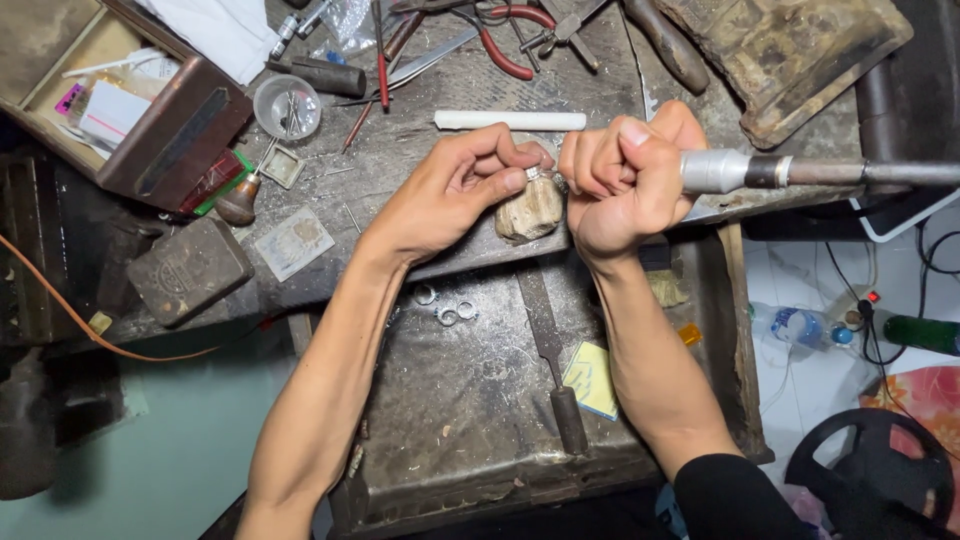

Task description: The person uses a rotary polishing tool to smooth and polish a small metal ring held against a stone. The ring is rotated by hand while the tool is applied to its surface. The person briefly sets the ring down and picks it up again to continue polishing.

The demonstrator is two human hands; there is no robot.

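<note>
With a yellow card (592, 378) below my grip, my left hand (455, 190) pinches a small ring (534, 173) while my right hand (625, 175) is clenched on the rotary handpiece (715, 171).

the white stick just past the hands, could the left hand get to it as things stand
Probably yes. The white stick lies bare on the bench just beyond the left hand, with nothing between them. But that hand's fingers pinch a small ring against the wooden peg, so it would have to let go first.
</note>
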